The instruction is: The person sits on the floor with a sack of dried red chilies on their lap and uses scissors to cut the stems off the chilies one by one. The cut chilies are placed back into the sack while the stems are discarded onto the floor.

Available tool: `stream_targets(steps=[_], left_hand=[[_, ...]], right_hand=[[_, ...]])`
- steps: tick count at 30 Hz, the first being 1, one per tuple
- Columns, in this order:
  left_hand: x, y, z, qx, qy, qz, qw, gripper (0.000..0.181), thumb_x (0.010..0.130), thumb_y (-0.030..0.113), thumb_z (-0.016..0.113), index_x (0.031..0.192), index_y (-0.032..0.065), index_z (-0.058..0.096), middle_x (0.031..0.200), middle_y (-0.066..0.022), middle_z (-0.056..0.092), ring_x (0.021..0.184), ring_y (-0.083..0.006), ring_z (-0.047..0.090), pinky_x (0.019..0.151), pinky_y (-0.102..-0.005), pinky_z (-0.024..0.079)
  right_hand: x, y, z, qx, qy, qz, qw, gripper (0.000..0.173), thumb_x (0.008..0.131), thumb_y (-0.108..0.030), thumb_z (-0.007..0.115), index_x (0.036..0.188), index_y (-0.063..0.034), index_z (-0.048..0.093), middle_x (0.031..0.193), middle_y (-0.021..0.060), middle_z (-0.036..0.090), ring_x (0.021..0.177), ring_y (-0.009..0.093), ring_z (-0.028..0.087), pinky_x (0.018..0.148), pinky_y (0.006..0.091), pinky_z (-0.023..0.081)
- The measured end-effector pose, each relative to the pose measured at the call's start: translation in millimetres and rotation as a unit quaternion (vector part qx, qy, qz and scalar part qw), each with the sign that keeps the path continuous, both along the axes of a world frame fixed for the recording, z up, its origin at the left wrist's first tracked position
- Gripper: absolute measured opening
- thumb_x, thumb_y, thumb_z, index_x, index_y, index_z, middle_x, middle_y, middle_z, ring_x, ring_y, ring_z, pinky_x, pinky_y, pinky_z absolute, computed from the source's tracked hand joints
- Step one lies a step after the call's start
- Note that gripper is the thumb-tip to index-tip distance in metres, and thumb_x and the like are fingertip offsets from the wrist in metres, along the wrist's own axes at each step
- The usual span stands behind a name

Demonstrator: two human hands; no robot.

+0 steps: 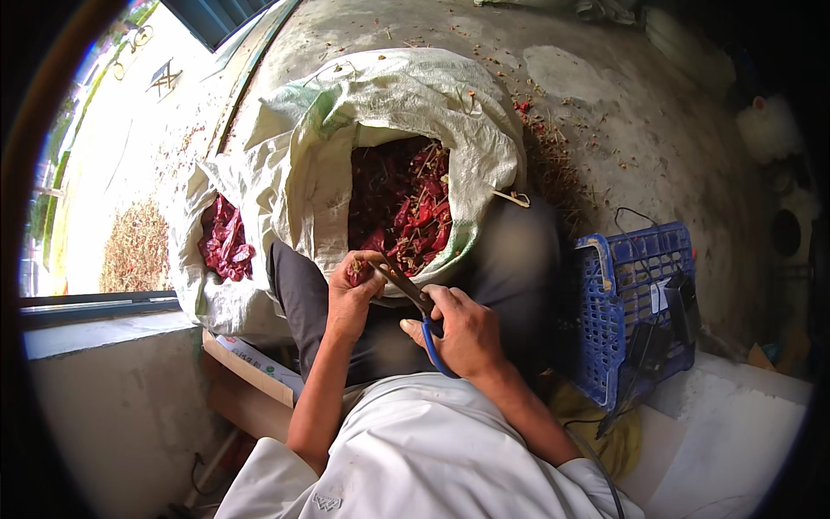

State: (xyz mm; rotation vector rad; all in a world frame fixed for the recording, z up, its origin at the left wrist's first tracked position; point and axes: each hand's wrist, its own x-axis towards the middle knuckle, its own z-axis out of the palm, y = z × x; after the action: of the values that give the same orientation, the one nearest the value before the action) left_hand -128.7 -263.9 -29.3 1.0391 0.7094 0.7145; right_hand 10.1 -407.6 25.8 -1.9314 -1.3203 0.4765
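My left hand point(352, 292) pinches a dried red chili pepper point(356, 272) above the near rim of a large white woven sack point(480, 117). Inside that sack lie many dried red chilies point(408, 207) with stems. My right hand point(463, 324) holds scissors point(428, 334) with blue handles, their dark blades pointing up and left to the chili at my left fingertips. Whether the blades touch its stem I cannot tell. A second white woven sack point(194, 259) at the left holds more dark red chilies point(225, 243).
A blue plastic basket point(600, 324) with a black device and cables stands at the right. Stem scraps point(557, 168) litter the concrete floor beyond the sack. An open cardboard box point(249, 370) is at the lower left, near a wall. More stems are heaped outside the doorway.
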Motion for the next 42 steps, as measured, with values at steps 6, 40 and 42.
stream_targets(steps=[6, 40, 42], left_hand=[[0.7, -5.4, 2.8, 0.057, 0.125, -0.058, 0.989, 0.019, 0.086, -0.008, 0.063, 0.103, -0.0002, 0.067, 0.097, -0.0030, 0.068, 0.085, -0.0076, 0.063, 0.078, -0.0231, 0.053], [22.2, 7.1, 5.4, 0.406, 0.277, -0.043, 0.870, 0.015, 0.090, 0.009, 0.067, 0.104, 0.0031, 0.069, 0.087, -0.0163, 0.067, 0.076, -0.0307, 0.065, 0.068, -0.0384, 0.051], [25.0, 37.5, -13.5, 0.463, 0.398, -0.066, 0.790, 0.013, 0.089, 0.011, 0.065, 0.098, 0.0020, 0.066, 0.090, -0.0192, 0.068, 0.082, -0.0393, 0.065, 0.071, -0.0447, 0.052]], right_hand=[[-4.0, 3.4, -1.8, -0.020, -0.073, 0.028, 0.997, 0.040, 0.079, -0.036, 0.079, 0.103, -0.0094, 0.060, 0.076, 0.0103, 0.057, 0.066, 0.033, 0.063, 0.057, 0.0452, 0.050], [8.9, -37.8, -30.5, 0.169, 0.765, 0.016, 0.622, 0.054, 0.093, -0.046, 0.067, 0.123, -0.0043, 0.051, 0.080, 0.0047, 0.056, 0.066, 0.013, 0.054, 0.060, 0.0275, 0.045], [15.9, -33.7, -32.7, 0.189, 0.790, -0.029, 0.583, 0.054, 0.095, -0.051, 0.062, 0.126, -0.0083, 0.052, 0.088, 0.0059, 0.059, 0.080, 0.017, 0.057, 0.073, 0.0344, 0.048]])
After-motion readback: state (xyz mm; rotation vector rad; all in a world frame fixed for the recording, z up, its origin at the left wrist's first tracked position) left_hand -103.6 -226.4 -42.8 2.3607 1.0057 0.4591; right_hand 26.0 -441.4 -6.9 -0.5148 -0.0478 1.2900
